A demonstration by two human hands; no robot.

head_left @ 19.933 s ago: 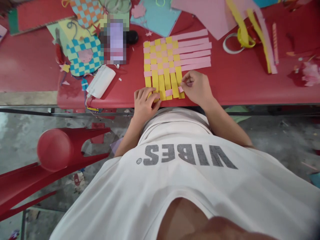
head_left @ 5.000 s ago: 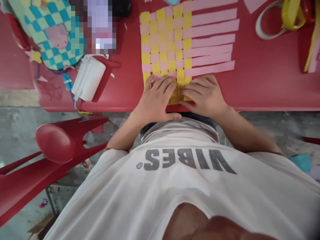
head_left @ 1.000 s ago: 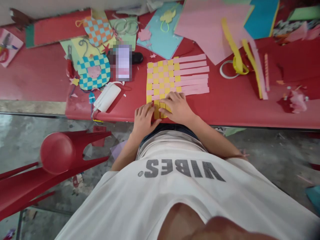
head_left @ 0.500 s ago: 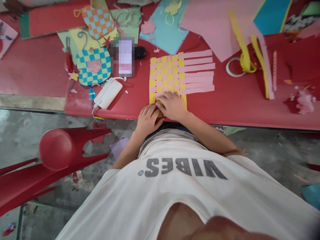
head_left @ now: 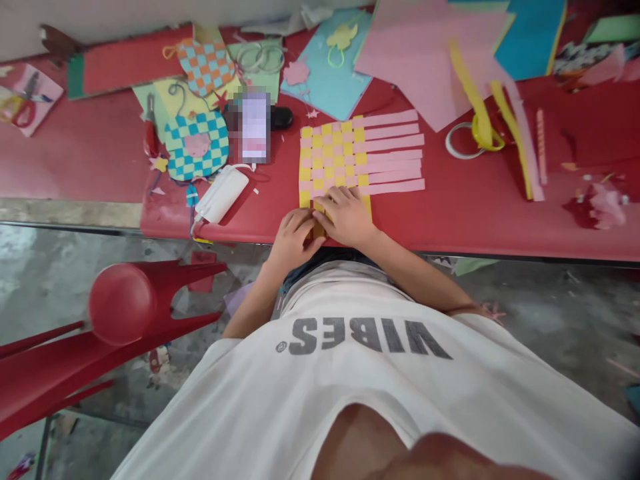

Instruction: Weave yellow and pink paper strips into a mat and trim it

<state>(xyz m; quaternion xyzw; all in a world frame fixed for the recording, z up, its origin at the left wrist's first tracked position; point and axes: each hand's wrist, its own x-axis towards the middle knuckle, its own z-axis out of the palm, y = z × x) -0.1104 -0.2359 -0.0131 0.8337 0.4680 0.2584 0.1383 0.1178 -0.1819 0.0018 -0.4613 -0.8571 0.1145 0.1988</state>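
The paper weave [head_left: 335,157] of yellow and pink strips lies on the red table [head_left: 440,227], near its front edge, with pink ends pointing right. The left hand [head_left: 295,237] sits curled at the weave's lower edge, fingers close together over the yellow strips; whether they pinch, I cannot tell. The right hand [head_left: 345,215] lies just beside it, fingers spread flat on the weave.

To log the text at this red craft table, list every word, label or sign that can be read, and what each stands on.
"VIBES": grey capitals on the white cotton T-shirt, upside down in this view.
Small round grey mark beside it: too small to read.
Pixelated rectangular patch on the table: too blurred to read.
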